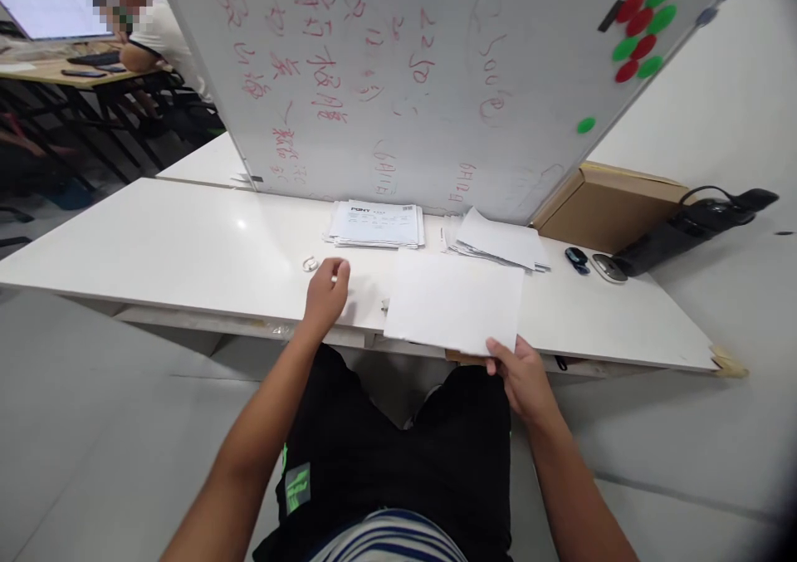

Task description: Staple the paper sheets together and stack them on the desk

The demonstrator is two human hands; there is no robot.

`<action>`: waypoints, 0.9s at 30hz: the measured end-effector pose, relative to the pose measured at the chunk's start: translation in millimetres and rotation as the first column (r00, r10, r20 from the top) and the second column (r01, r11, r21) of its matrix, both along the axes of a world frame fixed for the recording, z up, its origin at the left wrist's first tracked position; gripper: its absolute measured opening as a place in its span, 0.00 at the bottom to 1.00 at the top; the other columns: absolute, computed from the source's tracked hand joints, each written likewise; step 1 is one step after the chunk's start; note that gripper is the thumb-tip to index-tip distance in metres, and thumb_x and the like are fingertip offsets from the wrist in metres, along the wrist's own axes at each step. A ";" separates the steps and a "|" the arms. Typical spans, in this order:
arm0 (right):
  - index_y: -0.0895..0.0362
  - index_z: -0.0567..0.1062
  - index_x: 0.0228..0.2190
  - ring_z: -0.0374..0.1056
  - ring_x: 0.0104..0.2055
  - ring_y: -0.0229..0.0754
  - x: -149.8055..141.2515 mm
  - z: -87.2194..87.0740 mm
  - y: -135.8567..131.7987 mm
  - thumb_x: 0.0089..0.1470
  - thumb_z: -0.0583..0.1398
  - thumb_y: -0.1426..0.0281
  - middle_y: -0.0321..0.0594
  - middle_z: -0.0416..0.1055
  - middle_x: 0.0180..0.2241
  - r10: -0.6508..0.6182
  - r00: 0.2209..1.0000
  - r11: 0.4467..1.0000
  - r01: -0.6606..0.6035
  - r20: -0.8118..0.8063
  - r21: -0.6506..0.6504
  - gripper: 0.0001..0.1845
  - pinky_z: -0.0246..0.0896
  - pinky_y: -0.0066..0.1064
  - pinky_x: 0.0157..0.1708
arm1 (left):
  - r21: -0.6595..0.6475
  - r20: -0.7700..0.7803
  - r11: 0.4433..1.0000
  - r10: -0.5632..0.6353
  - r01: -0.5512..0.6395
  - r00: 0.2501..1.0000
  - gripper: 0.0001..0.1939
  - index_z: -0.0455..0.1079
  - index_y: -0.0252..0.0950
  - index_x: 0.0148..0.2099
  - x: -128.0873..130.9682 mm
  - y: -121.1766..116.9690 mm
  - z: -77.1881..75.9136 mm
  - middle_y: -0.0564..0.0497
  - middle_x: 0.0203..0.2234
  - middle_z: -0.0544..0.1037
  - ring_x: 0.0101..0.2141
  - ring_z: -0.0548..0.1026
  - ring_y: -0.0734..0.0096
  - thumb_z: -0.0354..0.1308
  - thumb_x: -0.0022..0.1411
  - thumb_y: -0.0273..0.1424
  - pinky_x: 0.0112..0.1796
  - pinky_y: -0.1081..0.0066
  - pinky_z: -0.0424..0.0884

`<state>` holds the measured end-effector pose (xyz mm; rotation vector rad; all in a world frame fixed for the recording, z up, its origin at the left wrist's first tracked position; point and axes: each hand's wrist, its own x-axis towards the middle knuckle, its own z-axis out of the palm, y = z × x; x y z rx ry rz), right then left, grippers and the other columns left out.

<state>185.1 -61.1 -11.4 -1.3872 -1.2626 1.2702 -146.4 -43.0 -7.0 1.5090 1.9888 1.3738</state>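
My right hand (523, 371) grips a blank white sheet of paper (454, 300) by its near right corner, thumb on top. The sheet lies over the front part of the white desk and slightly past its edge. Above the desk, left of the sheet, my left hand (327, 296) is closed; a small pale bit shows at its fingertips, too small to name. Just beyond that hand lies a small whitish ring-shaped roll (310, 263). A small metallic object (384, 305) peeks out at the sheet's left edge, mostly hidden.
A printed paper stack (377, 223) and a blank-topped stack (498, 238) lie before the whiteboard (398, 89). To the right are a dark small object (577, 260), a computer mouse (608, 268), a black bottle (685, 226) and a cardboard box (613, 209). A person (165, 39) sits far left.
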 end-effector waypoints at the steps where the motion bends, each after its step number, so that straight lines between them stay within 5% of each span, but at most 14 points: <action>1: 0.49 0.70 0.28 0.57 0.20 0.45 -8.9 6.9 14.6 0.45 0.62 0.54 0.35 0.65 0.19 -0.004 1.000 1.000 0.004 -0.004 0.013 0.14 0.54 0.40 0.26 | -0.059 -0.154 0.998 -0.005 -0.004 0.988 0.16 0.67 0.35 0.47 -10.3 16.0 -4.2 0.43 0.43 0.74 0.46 0.70 0.58 0.46 0.66 0.39 0.46 0.60 0.66; 5: 0.54 0.67 0.27 0.57 0.20 0.38 -63.5 32.7 95.0 0.43 0.63 0.60 0.35 0.67 0.21 0.055 0.998 0.992 -0.053 -0.017 0.114 0.13 0.51 0.33 0.23 | -0.191 -0.514 0.976 -0.012 -0.101 0.858 0.21 0.61 0.31 0.56 -28.1 56.4 -28.1 0.36 0.48 0.69 0.49 0.65 0.48 0.50 0.64 0.36 0.49 0.53 0.60; 10: 0.57 0.67 0.28 0.55 0.19 0.33 -142.7 45.1 197.6 0.43 0.60 0.67 0.40 0.70 0.23 0.134 0.985 0.990 -0.129 0.110 -0.046 0.09 0.51 0.28 0.20 | -0.186 -0.612 0.977 -0.035 -0.101 0.790 0.12 0.65 0.32 0.47 -23.7 57.6 -39.9 0.38 0.45 0.68 0.47 0.64 0.51 0.47 0.65 0.32 0.47 0.55 0.59; 16: 0.61 0.69 0.36 0.67 0.30 0.47 -193.7 31.5 246.9 0.41 0.61 0.71 0.52 0.71 0.33 0.118 0.953 0.993 -0.107 0.280 -0.056 0.16 0.59 0.36 0.28 | -0.189 -0.629 0.972 -0.010 -0.141 0.777 0.10 0.66 0.33 0.44 -26.1 58.0 -38.7 0.40 0.44 0.68 0.46 0.64 0.52 0.49 0.63 0.30 0.45 0.56 0.60; 19: 0.63 0.67 0.46 0.66 0.44 0.59 -185.9 20.3 247.8 0.44 0.62 0.64 0.61 0.66 0.46 -0.015 0.850 0.990 -0.062 0.527 0.128 0.27 0.61 0.45 0.40 | -0.187 -0.628 0.970 0.001 -0.153 0.778 0.09 0.66 0.34 0.44 -26.8 58.6 -38.8 0.40 0.44 0.68 0.45 0.64 0.52 0.49 0.63 0.30 0.45 0.56 0.60; 22: 0.63 0.61 0.54 0.62 0.51 0.62 -155.5 9.9 247.7 0.52 0.56 0.60 0.64 0.56 0.55 -0.201 0.656 0.916 -0.136 0.727 0.376 0.31 0.57 0.50 0.46 | -0.179 -0.632 0.973 0.003 -0.149 0.775 0.09 0.66 0.34 0.44 -26.6 58.5 -38.3 0.39 0.44 0.68 0.46 0.64 0.52 0.49 0.63 0.30 0.46 0.56 0.60; 27: 0.61 0.64 0.54 0.52 0.59 0.63 -68.4 -14.7 250.8 0.56 0.52 0.66 0.61 0.50 0.61 -0.251 0.551 0.871 -0.230 0.796 0.434 0.25 0.48 0.57 0.53 | -0.185 -0.636 0.972 -0.005 -0.146 0.772 0.11 0.66 0.34 0.45 -26.6 60.2 -38.1 0.39 0.45 0.68 0.47 0.64 0.51 0.48 0.63 0.31 0.46 0.57 0.60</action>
